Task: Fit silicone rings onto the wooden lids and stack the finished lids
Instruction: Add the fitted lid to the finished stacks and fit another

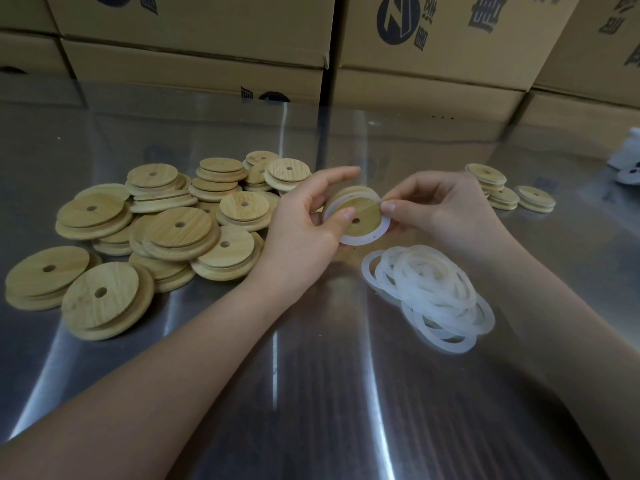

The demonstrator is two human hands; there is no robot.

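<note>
I hold the lid (360, 210), judged stiff and light, by its rim in my left hand (304, 225) above the worktop (311, 382), while my right hand (441, 211) pinches the ring (369, 239), judged soft and stretchy, at its edge.

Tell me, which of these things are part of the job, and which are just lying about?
Part of the job: left hand, right hand, held lid, silicone ring, bare lids pile, loose rings, finished lids.
Just lying about: cardboard boxes, white object at right edge.
</note>
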